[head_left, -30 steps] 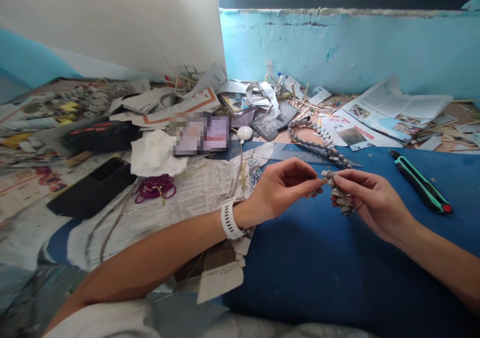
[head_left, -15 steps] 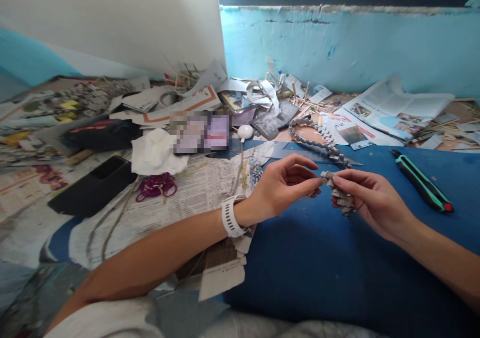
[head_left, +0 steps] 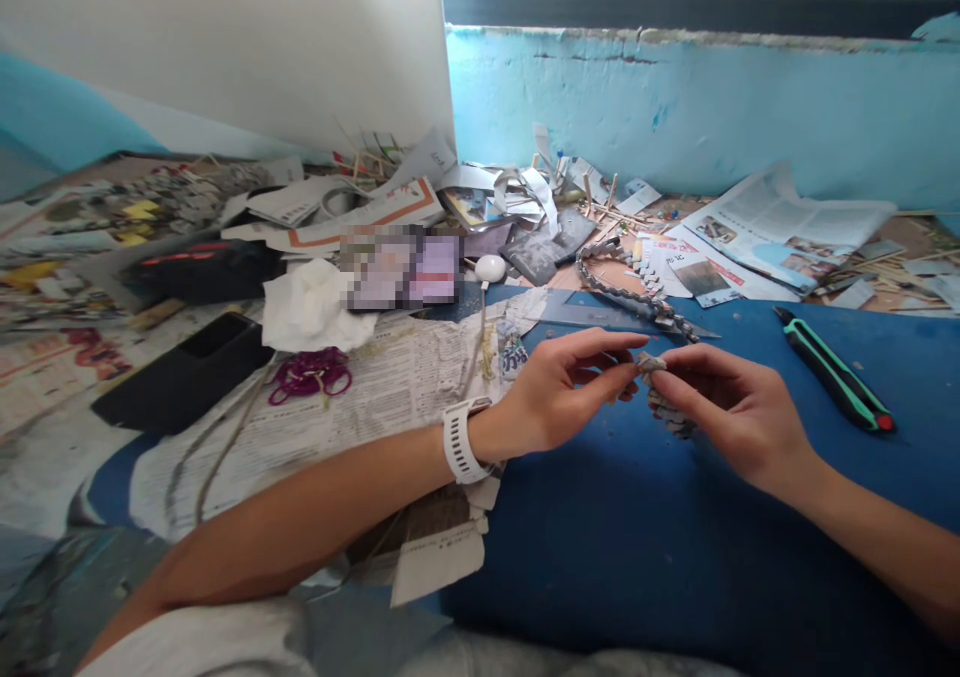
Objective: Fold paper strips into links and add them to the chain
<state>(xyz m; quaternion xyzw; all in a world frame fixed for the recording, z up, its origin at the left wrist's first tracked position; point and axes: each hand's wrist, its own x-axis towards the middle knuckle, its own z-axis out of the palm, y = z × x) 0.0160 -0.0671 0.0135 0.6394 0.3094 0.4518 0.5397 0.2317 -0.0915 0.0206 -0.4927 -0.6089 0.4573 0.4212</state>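
Over the blue mat (head_left: 600, 557), my right hand (head_left: 739, 417) pinches a short chain of folded paper links (head_left: 671, 417), which hangs below its thumb and fingertips. My left hand (head_left: 566, 387), with a white watch (head_left: 463, 442) on its wrist, is closed at the fingertips by the upper end of that chain. A small bit seems to be pinched there, too small to make out. Behind both hands lies a longer folded-paper chain (head_left: 619, 292), curved over the far edge of the mat beside a clear ruler (head_left: 577, 312).
A black and green utility knife (head_left: 836, 372) lies to the right on the mat. Leftward are newspaper sheets (head_left: 390, 397), purple cord (head_left: 311, 375), a white tissue (head_left: 315, 307) and a black case (head_left: 184, 372). Paper scraps and thin sticks cover the back, below a blue wall (head_left: 675, 107).
My right hand has shifted slightly left and turned, covering more of the short chain. My left hand has dropped a little, its fingertips now touching the chain's upper end. The view has tilted slightly.
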